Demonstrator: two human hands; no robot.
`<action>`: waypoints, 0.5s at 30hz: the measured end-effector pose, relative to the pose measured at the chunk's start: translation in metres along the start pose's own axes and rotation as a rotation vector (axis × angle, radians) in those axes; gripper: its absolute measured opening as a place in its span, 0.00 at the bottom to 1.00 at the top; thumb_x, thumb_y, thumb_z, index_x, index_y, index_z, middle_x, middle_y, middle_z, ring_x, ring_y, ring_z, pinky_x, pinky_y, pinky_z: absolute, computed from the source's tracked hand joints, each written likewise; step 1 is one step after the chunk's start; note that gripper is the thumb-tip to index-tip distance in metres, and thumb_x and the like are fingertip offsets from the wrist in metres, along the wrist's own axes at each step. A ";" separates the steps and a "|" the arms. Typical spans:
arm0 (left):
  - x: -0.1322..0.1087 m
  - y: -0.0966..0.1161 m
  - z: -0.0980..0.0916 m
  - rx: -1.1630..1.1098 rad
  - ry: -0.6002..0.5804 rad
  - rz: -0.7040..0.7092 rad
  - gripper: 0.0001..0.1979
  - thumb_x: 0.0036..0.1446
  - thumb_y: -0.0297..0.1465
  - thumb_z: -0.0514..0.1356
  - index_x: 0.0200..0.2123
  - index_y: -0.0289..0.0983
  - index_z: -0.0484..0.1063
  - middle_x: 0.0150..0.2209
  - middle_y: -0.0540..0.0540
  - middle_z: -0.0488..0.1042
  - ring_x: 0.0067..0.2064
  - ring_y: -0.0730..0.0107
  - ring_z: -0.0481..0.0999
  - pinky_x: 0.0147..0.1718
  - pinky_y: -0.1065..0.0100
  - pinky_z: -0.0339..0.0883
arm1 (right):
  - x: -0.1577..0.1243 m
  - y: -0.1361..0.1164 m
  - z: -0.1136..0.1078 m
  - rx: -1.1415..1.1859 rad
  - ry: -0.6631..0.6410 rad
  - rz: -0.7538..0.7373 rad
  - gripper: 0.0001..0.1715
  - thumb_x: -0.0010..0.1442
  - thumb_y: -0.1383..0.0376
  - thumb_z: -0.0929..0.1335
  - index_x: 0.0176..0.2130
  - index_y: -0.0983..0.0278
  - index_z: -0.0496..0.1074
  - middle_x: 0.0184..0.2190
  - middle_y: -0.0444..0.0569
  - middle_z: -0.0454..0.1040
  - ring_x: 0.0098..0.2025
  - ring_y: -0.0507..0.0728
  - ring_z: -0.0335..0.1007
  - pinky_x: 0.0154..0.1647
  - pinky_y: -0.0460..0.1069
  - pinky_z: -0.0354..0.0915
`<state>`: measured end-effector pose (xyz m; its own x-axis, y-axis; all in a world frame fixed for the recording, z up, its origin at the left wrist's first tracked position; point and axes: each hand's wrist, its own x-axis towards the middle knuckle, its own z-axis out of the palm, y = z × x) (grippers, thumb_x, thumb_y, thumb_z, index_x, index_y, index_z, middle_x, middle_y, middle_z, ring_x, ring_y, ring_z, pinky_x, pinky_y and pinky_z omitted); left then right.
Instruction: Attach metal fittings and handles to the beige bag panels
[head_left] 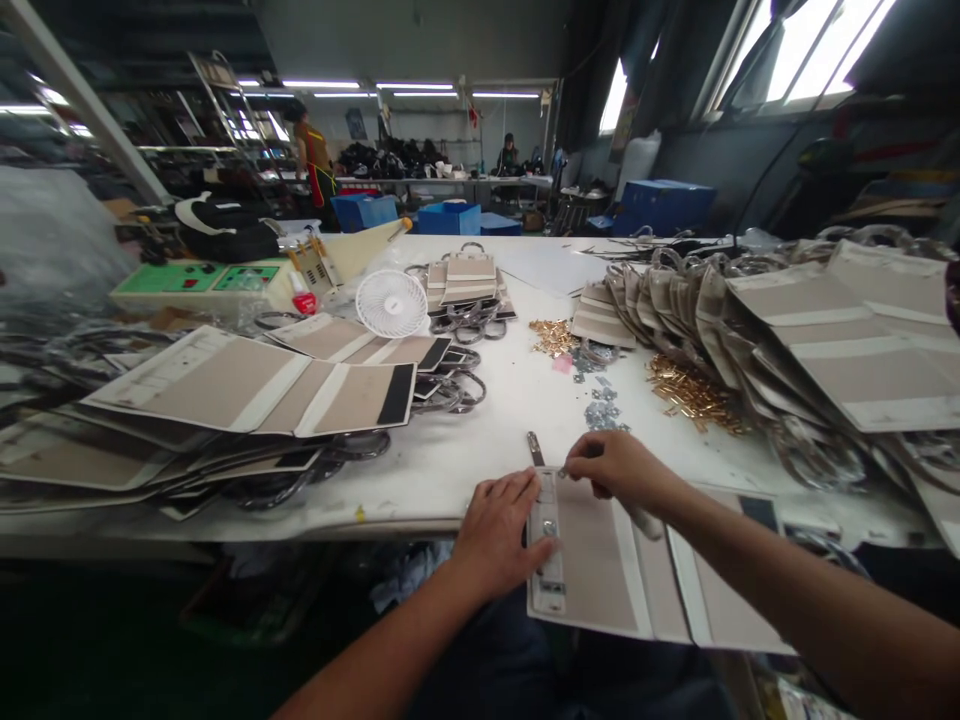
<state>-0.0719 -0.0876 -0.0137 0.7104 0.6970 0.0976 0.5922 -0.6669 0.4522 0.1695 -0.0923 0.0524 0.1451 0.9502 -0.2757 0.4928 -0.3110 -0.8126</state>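
Observation:
A beige bag panel with pale bands lies at the table's front edge, partly overhanging it. My left hand rests flat on its left end, fingers stretched and thumb near a white strip with metal fittings. My right hand is closed in a pinch over the panel's upper left corner, holding a small metal piece. Below that palm shows a greyish rounded handle; whether the hand grips it is unclear. A metal-tipped strap sticks out past the panel's far edge.
Stacked bag panels lie left, more bag pieces right. Gold-coloured fasteners and small metal plates are heaped ahead on the white table. A white fan stands behind the left stack. Two people are in the background.

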 end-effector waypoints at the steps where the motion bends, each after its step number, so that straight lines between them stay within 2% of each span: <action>1: 0.000 0.000 0.000 -0.005 0.005 -0.001 0.39 0.61 0.48 0.65 0.71 0.40 0.62 0.73 0.43 0.61 0.72 0.53 0.62 0.69 0.49 0.54 | -0.005 0.001 0.015 0.071 -0.008 0.034 0.05 0.53 0.64 0.73 0.29 0.64 0.78 0.15 0.43 0.72 0.17 0.51 0.66 0.19 0.45 0.58; 3: 0.001 0.000 0.001 -0.018 0.015 -0.006 0.40 0.60 0.48 0.66 0.71 0.39 0.63 0.72 0.42 0.62 0.71 0.53 0.63 0.69 0.49 0.54 | -0.007 0.008 0.038 0.156 0.010 0.087 0.05 0.54 0.65 0.73 0.29 0.64 0.77 0.15 0.43 0.71 0.17 0.51 0.65 0.18 0.44 0.58; 5: 0.001 -0.001 0.001 -0.032 0.024 -0.011 0.40 0.60 0.47 0.66 0.70 0.39 0.63 0.72 0.43 0.64 0.71 0.53 0.64 0.70 0.49 0.55 | -0.004 0.016 0.049 0.194 0.036 0.114 0.06 0.56 0.63 0.73 0.30 0.64 0.77 0.15 0.43 0.71 0.18 0.51 0.64 0.18 0.44 0.58; 11: 0.002 0.000 -0.001 -0.058 0.036 -0.017 0.37 0.61 0.44 0.65 0.70 0.39 0.65 0.70 0.42 0.66 0.69 0.53 0.66 0.69 0.49 0.57 | 0.003 0.025 0.049 0.251 0.027 0.146 0.10 0.56 0.61 0.74 0.28 0.64 0.75 0.17 0.43 0.72 0.18 0.50 0.63 0.17 0.44 0.57; 15: 0.001 -0.002 0.001 -0.060 0.042 -0.012 0.37 0.61 0.45 0.65 0.70 0.39 0.65 0.70 0.42 0.66 0.70 0.52 0.66 0.69 0.48 0.56 | 0.002 0.023 0.049 0.279 0.008 0.150 0.10 0.57 0.59 0.72 0.29 0.64 0.75 0.23 0.45 0.75 0.20 0.50 0.63 0.17 0.44 0.59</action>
<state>-0.0715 -0.0860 -0.0156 0.6858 0.7163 0.1286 0.5759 -0.6421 0.5060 0.1385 -0.0982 0.0080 0.2053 0.8932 -0.4000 0.2110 -0.4395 -0.8731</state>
